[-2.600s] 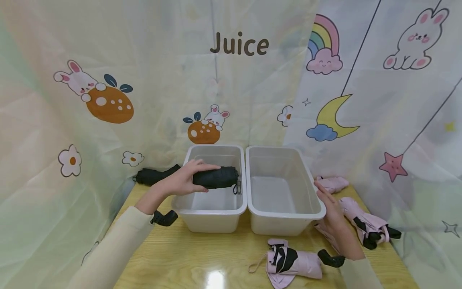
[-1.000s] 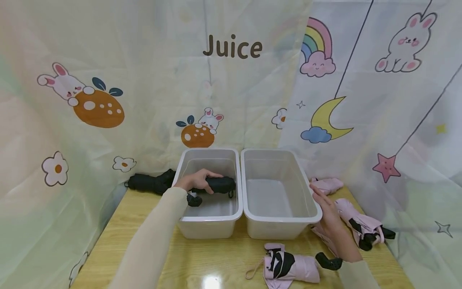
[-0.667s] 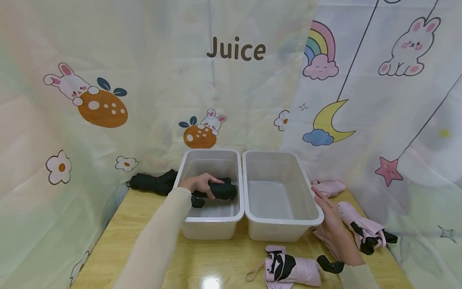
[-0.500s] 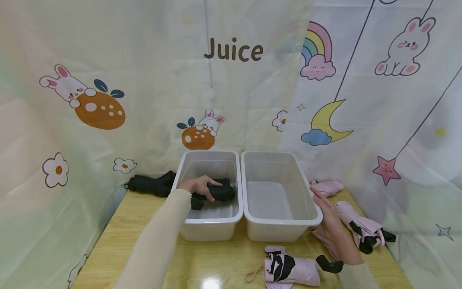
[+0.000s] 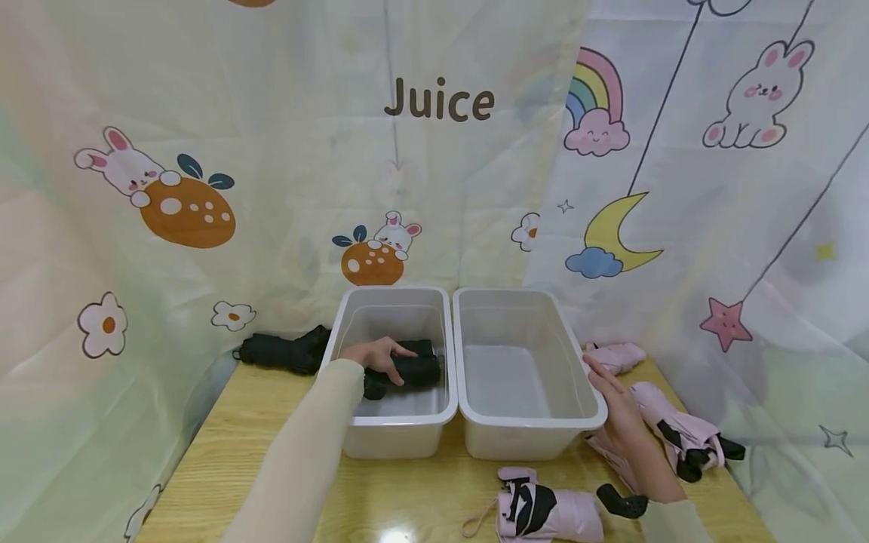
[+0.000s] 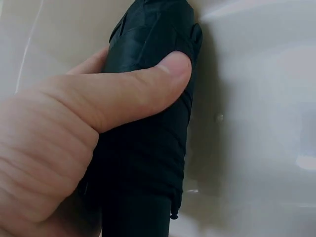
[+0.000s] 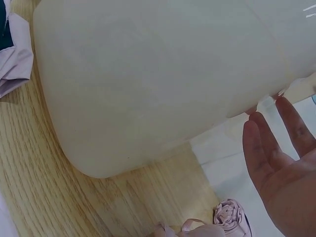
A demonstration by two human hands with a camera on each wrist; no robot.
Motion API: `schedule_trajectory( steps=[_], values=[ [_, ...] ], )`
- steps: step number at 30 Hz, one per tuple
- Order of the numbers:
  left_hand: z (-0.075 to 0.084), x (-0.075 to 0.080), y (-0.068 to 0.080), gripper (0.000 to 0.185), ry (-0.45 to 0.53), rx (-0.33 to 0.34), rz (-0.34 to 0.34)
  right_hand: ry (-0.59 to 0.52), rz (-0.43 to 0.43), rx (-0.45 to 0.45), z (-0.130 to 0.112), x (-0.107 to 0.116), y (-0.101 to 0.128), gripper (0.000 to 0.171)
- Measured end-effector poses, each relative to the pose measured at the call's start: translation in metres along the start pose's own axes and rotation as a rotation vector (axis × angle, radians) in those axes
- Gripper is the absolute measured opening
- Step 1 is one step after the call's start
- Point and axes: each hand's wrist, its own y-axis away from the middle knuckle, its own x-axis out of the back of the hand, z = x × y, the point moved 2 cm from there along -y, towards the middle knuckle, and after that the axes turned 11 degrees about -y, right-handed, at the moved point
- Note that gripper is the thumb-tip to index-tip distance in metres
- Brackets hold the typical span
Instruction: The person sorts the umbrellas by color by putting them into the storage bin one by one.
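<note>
Inside the left white bin (image 5: 400, 421), my left hand (image 5: 376, 358) grips a folded black umbrella (image 5: 421, 372). The left wrist view shows the thumb lying across the umbrella's (image 6: 143, 153) fabric, with the other fingers mostly hidden behind it. A second folded black umbrella (image 5: 421, 348) lies just behind the held one, partly covered. My right hand (image 5: 621, 415) touches the outer right side of the right white bin (image 5: 529, 422) with extended fingers. In the right wrist view the fingertips of the right hand (image 7: 284, 173) meet the bin's edge.
Another black umbrella (image 5: 278, 352) lies left of the bins. Pink folded umbrellas lie on the wooden table (image 5: 400, 498): one in front (image 5: 557, 514), others at the right, including a pink umbrella (image 5: 679, 430) with black parts. A printed curtain (image 5: 285, 188) hangs behind.
My left hand has lowered the black umbrella from above the left bin's rim to down inside it, beside the other one. The right hand stays against the right bin.
</note>
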Motion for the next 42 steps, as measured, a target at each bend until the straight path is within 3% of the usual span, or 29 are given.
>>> schedule_trajectory(
  steps=[7, 20, 29, 37, 42],
  values=[
    [-0.003, -0.001, -0.007, 0.070, 0.019, -0.009, 0.005, 0.055, 0.040, -0.012, -0.002, -0.001, 0.000, 0.049],
    [-0.010, -0.004, -0.011, 0.067, 0.003, 0.038, 0.050, -0.021, 0.035, -0.022, -0.001, -0.002, -0.001, 0.046],
    [-0.010, -0.003, -0.012, 0.064, -0.073, 0.058, 0.057, -0.063, 0.017, -0.017, 0.000, -0.003, -0.002, 0.044],
    [-0.006, -0.004, -0.008, 0.058, -0.166, 0.085, 0.025, -0.023, 0.019, -0.027, 0.005, -0.005, 0.006, 0.050],
    [0.011, 0.011, -0.006, 0.053, -0.182, 0.005, 0.035, -0.047, -0.015, -0.005, 0.002, -0.004, 0.006, 0.046]
  ],
)
